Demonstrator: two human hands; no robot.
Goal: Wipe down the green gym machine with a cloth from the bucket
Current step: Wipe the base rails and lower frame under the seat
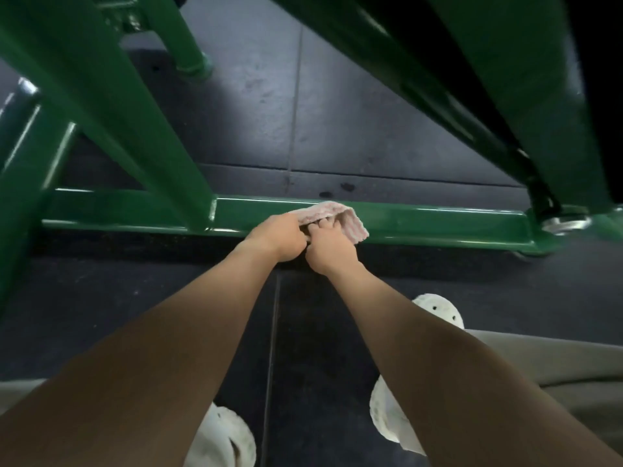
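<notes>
The left hand [276, 235] and right hand [332, 249] touched side by side, both pinching the cloth [350, 222]. It lay on the green bar [438, 219], at 12 o'clock from the hands.

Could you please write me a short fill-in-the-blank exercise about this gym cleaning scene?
1. The machine bar under the hands is painted ____.
2. The left hand and right hand together hold a pinkish ____.
3. The perforated shoes on the dark floor are ____.
Missing words: green; cloth; white.
</notes>
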